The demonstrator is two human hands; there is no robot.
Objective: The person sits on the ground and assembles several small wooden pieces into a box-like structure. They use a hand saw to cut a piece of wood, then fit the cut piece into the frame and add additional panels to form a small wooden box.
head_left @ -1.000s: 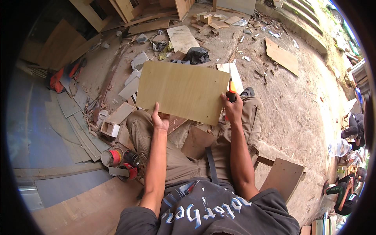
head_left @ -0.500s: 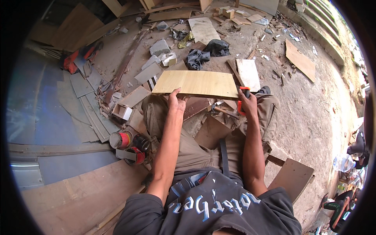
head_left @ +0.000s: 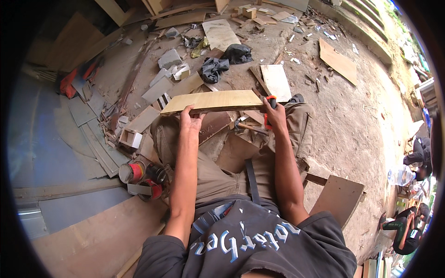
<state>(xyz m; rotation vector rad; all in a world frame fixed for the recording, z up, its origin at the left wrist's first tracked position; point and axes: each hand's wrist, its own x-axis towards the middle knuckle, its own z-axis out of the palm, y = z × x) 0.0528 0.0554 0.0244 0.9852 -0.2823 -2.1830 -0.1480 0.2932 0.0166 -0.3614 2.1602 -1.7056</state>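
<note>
A pale plywood board (head_left: pixel 213 101) lies almost flat above my knees, seen nearly edge-on. My left hand (head_left: pixel 190 121) grips its near edge toward the left end. At the board's right end, my right hand (head_left: pixel 276 116) holds it together with an orange-handled tool (head_left: pixel 269 111). I sit with my legs in tan trousers (head_left: pixel 222 176) stretched out under the board. A hammer-like tool (head_left: pixel 248 126) rests on my lap below the board.
Wood offcuts (head_left: pixel 276 81) and panels (head_left: pixel 337 60) litter the dirt floor ahead. Black rags (head_left: pixel 222 62) lie beyond the board. Small cans (head_left: pixel 139 173) stand by my left hip, grey panels (head_left: pixel 92 139) further left. A brown board (head_left: pixel 338 197) lies at my right. Another person sits at far right (head_left: pixel 419 157).
The board has tipped from facing me broadside to lying nearly flat and edge-on. Both hands stayed on its ends and lowered with it.
</note>
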